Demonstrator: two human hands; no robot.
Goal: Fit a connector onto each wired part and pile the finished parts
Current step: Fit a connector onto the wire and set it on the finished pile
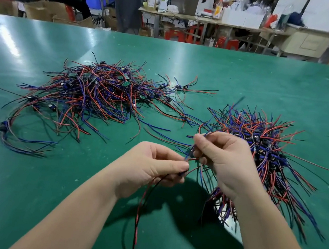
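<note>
Two hands meet low over the bench (189,64), connector and wired part nearly joined.

The connector (183,173), small and dark, is pinched in the grip of the left hand (153,165), and its red-and-black lead (139,216) hangs toward the person. The wired part (192,155) lies just up and right of it, its blue and red wires pinched in the curled grip of the right hand (224,161). The wire ends slant down-left toward the connector; whether they touch cannot be told. Mating likely means closing along that diagonal, both hands equally near. A loose pile (100,93) lies left, a denser pile (263,143) beside the right hand.
</note>
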